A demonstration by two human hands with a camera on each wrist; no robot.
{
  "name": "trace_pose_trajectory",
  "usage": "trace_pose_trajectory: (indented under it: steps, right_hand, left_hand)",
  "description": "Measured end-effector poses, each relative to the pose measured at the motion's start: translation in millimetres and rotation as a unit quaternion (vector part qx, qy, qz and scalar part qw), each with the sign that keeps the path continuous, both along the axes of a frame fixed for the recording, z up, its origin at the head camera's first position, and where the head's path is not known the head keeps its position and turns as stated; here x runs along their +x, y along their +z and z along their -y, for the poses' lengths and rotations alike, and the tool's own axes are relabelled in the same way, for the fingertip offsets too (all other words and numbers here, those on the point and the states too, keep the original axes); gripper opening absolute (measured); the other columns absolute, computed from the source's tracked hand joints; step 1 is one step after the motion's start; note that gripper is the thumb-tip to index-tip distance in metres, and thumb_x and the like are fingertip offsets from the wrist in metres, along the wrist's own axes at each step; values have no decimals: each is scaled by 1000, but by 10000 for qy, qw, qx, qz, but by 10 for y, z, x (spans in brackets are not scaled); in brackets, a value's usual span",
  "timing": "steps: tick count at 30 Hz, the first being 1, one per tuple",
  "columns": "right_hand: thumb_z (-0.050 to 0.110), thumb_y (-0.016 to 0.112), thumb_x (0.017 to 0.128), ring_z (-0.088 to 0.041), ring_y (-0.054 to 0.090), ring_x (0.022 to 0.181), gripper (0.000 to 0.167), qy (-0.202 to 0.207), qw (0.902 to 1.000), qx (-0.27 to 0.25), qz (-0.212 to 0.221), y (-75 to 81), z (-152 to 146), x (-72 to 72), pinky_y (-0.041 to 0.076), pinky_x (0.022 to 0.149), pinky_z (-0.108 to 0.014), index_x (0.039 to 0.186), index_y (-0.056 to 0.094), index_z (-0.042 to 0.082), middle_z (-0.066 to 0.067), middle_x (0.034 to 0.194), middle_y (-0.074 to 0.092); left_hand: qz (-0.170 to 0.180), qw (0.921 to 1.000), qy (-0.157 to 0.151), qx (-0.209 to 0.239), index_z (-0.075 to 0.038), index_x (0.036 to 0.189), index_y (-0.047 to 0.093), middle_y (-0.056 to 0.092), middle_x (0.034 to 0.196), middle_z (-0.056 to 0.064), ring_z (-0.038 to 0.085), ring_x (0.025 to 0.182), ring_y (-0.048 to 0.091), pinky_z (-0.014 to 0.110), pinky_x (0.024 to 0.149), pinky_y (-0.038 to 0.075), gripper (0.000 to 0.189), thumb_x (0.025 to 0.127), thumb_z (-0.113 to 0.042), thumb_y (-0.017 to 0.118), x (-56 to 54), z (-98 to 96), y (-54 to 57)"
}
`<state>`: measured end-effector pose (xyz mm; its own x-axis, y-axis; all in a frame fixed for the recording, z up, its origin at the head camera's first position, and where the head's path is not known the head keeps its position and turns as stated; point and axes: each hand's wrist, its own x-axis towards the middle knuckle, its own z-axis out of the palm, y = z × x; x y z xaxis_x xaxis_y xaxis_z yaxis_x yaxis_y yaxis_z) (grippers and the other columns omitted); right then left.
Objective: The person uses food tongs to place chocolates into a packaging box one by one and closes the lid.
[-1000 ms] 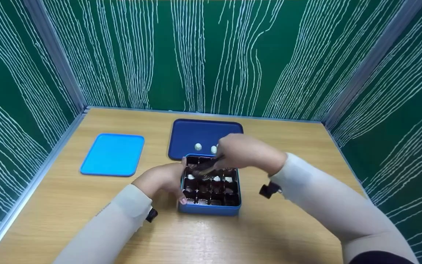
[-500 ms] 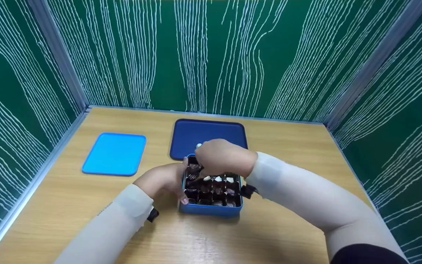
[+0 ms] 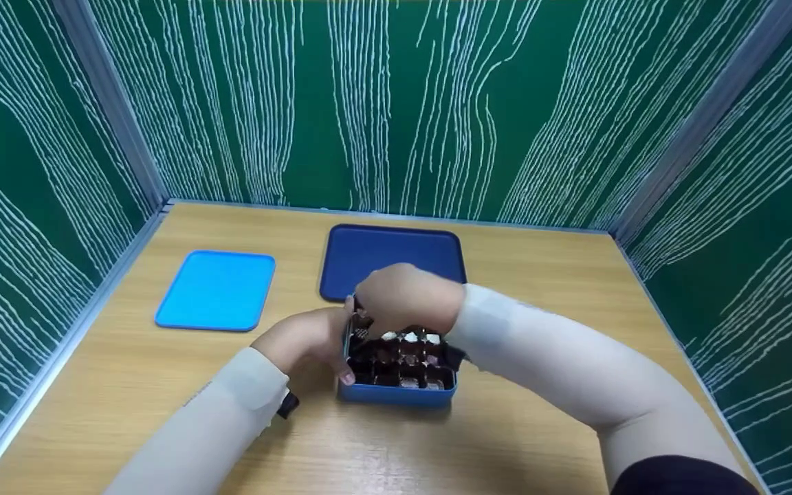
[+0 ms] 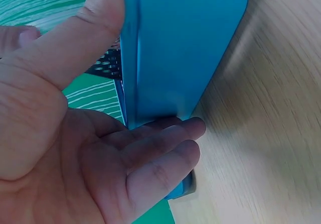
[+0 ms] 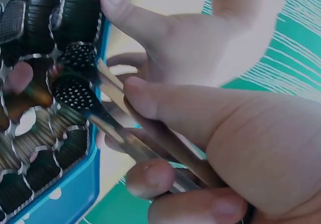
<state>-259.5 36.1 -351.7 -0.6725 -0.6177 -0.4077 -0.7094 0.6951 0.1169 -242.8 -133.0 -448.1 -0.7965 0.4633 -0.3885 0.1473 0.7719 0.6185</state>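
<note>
A blue box [image 3: 399, 395] with a dark divided liner stands in front of me, several white pieces [image 3: 410, 337] in one row of compartments. My left hand [image 3: 313, 337] grips its left side, thumb at the near corner and fingers round the far one. In the right wrist view my right hand [image 5: 251, 128] holds tongs [image 5: 134, 147] with dark perforated heads. Those heads [image 5: 74, 94] reach into a compartment along the box's left wall, slightly apart. I cannot tell whether a piece sits between them. In the head view my right hand hides the box's far part.
Behind the box lies a navy tray [image 3: 396, 242], its near part covered by my right hand. A light blue flat tray [image 3: 217, 290] is on the table [image 3: 121, 385] to the left. Green walls [image 3: 410, 137] with white wavy lines enclose the back and sides.
My right hand has moved left across the box with the tongs and lowered. The pale balls seen earlier on the navy tray are now out of sight. The left hand keeps its place.
</note>
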Motion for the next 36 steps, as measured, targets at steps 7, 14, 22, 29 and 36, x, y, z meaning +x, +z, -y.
trace_pose_trajectory:
  steps: [7,14,22,29,36]
  right_hand:
    - [59,87,96,-8,43,57,47,-710,9948,-487,538,281,-453,-222,42,53,-25,83,73,17,11,65,51]
    - [42,87,100,-10,41,56,45,-1510,9810,-1212,119,209,-1050,-684,36,52,-26,69,64,19,9,63,50]
    - [39,91,98,-15,46,66,41,-1982,9721,-1246,-142,-248,-1503,-1178,38,60,-32,76,67,15,7,69,50]
    - [41,92,98,-14,44,65,44,-1918,9750,-1116,142,-442,-1550,-1357,35,59,-31,74,65,15,7,68,48]
    - [38,90,99,-15,51,70,31,-2043,9729,-1063,202,-497,-1510,-1405,42,63,-31,91,81,9,7,75,59]
  left_hand:
    - [41,9985,362,-398,-7,182,-4,36,184,19,35,167,45,52,140,37,162,70,-22,112,25,-16,19]
    - [73,9972,382,-635,-7,181,-8,37,183,22,38,168,43,53,142,34,164,69,-26,111,25,-47,27]
    - [120,9969,381,-676,-9,181,-11,37,183,21,39,167,44,55,141,35,167,68,-30,110,19,-44,26]
    - [75,9970,293,-715,-6,181,-8,40,182,22,38,166,45,54,141,36,164,70,-30,110,18,-39,42]
    - [93,9969,278,-734,-6,181,-7,40,182,21,38,167,45,53,141,36,162,71,-30,109,12,-39,38]
